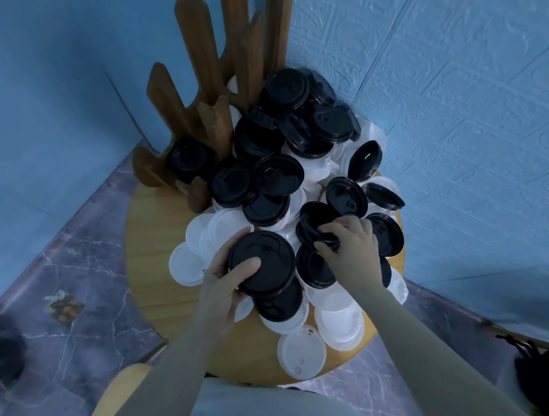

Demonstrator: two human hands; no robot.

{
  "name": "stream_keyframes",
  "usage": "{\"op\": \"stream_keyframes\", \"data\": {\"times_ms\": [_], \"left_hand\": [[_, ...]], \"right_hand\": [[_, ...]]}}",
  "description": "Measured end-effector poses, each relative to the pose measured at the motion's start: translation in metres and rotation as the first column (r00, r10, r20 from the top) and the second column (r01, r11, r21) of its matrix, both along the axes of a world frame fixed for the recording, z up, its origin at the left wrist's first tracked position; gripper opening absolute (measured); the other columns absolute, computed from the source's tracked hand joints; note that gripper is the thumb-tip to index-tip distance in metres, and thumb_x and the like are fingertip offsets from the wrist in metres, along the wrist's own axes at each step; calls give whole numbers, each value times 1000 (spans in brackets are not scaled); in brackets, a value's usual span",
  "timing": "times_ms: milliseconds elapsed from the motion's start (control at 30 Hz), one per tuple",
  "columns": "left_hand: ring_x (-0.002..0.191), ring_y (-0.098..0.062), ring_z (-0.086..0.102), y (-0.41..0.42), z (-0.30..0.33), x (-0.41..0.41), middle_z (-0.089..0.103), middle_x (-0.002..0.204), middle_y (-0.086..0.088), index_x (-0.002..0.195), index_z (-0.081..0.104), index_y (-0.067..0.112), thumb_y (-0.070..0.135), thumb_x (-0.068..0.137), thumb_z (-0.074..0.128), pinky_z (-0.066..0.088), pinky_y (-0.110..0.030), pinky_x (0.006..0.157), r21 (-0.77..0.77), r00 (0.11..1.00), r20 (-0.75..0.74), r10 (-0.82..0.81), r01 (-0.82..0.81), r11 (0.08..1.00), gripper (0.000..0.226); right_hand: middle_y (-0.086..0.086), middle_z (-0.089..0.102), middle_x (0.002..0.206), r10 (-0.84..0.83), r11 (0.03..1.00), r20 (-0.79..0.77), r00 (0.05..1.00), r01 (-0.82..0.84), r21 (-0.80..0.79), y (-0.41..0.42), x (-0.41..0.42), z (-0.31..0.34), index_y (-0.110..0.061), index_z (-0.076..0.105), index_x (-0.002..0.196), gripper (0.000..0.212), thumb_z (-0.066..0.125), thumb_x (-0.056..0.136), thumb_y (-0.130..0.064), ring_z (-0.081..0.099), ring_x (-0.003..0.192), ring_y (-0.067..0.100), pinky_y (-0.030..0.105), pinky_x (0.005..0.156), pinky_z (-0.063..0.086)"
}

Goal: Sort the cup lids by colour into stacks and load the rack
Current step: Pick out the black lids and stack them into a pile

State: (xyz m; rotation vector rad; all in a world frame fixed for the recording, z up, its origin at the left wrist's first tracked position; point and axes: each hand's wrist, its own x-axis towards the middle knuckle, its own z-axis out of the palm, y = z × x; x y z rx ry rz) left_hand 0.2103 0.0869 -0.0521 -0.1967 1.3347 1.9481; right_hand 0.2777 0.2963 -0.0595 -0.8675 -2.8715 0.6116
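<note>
Light, thin, slippery black lids [261, 262]: left hand [225, 283] grips stack by rim; right hand [349, 248] pinches lid [315, 225] near counter [147, 262] right edge.

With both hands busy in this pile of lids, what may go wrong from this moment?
1. The white lid at the near rim of the round table overhangs the edge; a small push to the pile may drop it to the floor.
2. The left hand holds a black stack tilted; the lids may slide apart.
3. The right hand pulls black lids from the heap, so neighbours may shift.
</note>
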Motion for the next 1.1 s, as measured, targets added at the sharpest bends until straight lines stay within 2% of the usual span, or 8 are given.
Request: {"op": "stream_keyframes", "data": {"times_ms": [200,267,333,400,467,533,633,1100], "left_hand": [[115,-22,66,0,6,-3,71,122,0,130,62,31,10,73,80,57,-40,93,-5,1000,13,-2,2,1000,64],[115,-21,67,4,7,-3,72,121,2,128,63,32,14,72,74,56,-41,94,-9,1000,9,4,-4,1000,60],[113,-20,67,8,8,-3,72,119,3,128,63,30,15,71,73,56,-41,93,-7,1000,-3,-2,2,1000,59],[111,-19,68,13,11,-3,73,117,4,129,62,28,14,72,72,58,-38,89,5,1000,-15,-8,8,1000,59],[110,-17,69,20,13,0,73,116,6,130,62,27,14,73,71,59,-38,87,18,1000,-20,-21,22,1000,59],[110,-16,68,27,16,3,72,119,7,129,62,30,16,71,73,58,-42,90,19,999,-18,-34,34,999,61],[111,-16,68,34,17,7,71,122,6,129,62,31,19,71,72,58,-43,89,26,999,-15,-37,37,999,60],[121,-17,63,46,26,13,66,130,3,136,58,28,34,85,59,53,-46,100,49,993,-58,-99,102,994,51]], "right_hand": [[1,62,98,25,999,-194,981,-19,30,-9,8,23,-13,69,90,9,73,83,-16,51,101,29,38,84,39],[-6,62,92,-96,985,-305,948,45,-169,-16,16,47,-16,66,89,4,69,87,-15,53,94,21,32,82,41],[-5,64,84,-383,750,-322,866,88,-655,-21,22,74,-15,62,87,6,65,91,-12,58,81,17,26,73,47],[5,67,84,-573,289,-187,798,-17,-957,-23,26,90,-8,58,90,8,61,87,-15,62,74,19,25,65,53],[10,69,87,-587,-11,-35,809,-51,-999,-26,29,91,-2,57,100,26,56,82,-21,67,72,20,28,62,56],[15,69,93,-570,-108,62,819,-1,-994,-31,29,86,4,57,116,44,58,81,-23,68,75,21,29,62,58],[18,66,89,-616,-73,95,782,63,-995,-32,32,79,9,57,119,55,65,76,-25,64,71,25,32,60,58],[9,64,82,-630,245,9,776,210,-946,-41,41,76,-6,60,113,31,71,86,-15,58,60,13,24,55,46]]}}
